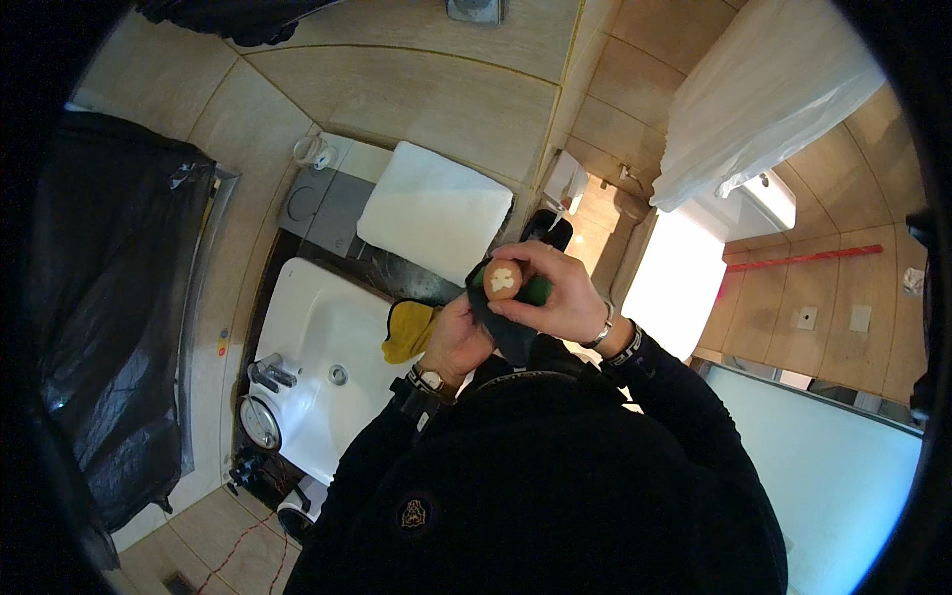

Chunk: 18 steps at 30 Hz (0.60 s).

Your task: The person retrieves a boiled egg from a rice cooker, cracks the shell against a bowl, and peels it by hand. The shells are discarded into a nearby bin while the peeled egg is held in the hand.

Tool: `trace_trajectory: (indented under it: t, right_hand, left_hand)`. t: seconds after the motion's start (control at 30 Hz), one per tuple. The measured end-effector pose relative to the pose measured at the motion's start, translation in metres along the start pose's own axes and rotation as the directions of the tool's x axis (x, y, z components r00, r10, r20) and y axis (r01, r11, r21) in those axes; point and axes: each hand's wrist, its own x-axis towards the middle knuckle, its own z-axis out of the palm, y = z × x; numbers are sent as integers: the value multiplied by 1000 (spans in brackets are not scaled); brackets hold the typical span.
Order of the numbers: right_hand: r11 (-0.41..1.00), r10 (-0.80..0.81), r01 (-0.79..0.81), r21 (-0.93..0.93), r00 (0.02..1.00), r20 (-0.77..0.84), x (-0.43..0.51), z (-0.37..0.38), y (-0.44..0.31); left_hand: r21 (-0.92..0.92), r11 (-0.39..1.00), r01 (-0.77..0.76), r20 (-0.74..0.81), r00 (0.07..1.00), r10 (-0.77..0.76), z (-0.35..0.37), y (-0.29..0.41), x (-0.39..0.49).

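Note:
In front of my chest, my right hand point(556, 291) grips a small round brown object point(503, 280) with a cream patch on its face, held between thumb and fingers. My left hand point(459, 338) holds a dark grey-green cloth point(508, 327) just beneath it. Green material shows on both sides of the round object, partly hidden by my right fingers. A yellow cloth point(409, 329) with a dark edge hangs over the sink rim, beside my left hand.
A white sink point(320, 320) with a metal faucet point(273, 372) lies to the left. Beyond my hands, a folded white towel point(435, 212) rests on the counter near a glass jar point(315, 152). A round mirror point(259, 422) stands by the sink. White plastic sheeting point(766, 89) hangs at upper right.

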Motion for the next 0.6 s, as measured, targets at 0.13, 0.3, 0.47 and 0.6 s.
trace_trajectory:
  t: [0.13,0.3,0.47,0.6]
  right_hand:
    - [991,-61,55,-123,997,-39,1,-7,3]
    - [988,-37,44,-146,998,54,2,-7,9]
    - [997,66,-63,52,996,-67,-3,-5,14]
    - [997,-58,50,-64,989,-134,-3,-2,25]
  left_hand:
    - [-44,999,-30,15,999,31,-4,2,-3]
    - [84,994,-76,92,993,69,-3,-1,-6]
    - [79,991,-106,43,994,103,3,3,-5]
    - [179,971,-160,39,987,155,7,2,-1]
